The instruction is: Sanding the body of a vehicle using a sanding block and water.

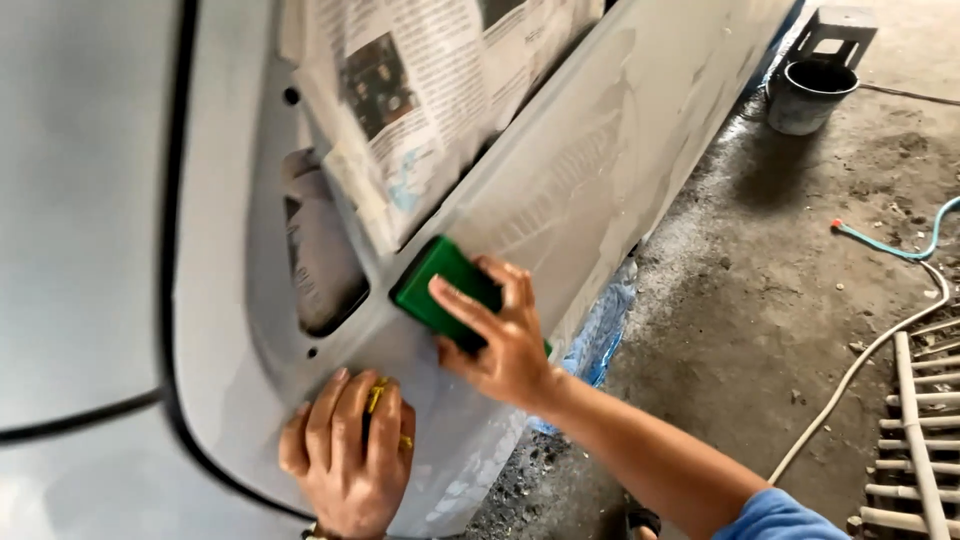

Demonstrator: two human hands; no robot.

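Note:
A grey primed car body panel (600, 150) fills the left and middle of the head view. My right hand (500, 335) presses a green sanding block (440, 285) flat against the panel, just below a recessed opening. My left hand (345, 450) rests on the panel lower down, fingers curled around a small dark and yellow object (375, 400). Newspaper (420, 90) masks the opening above the block.
A dark rubber seam (170, 300) runs down the panel at the left. On the dirty concrete floor stand a grey bucket (808, 95) and a small stool (838, 28). A teal hose (900, 245), a white hose (860, 370) and a drain grate (920, 430) lie at the right.

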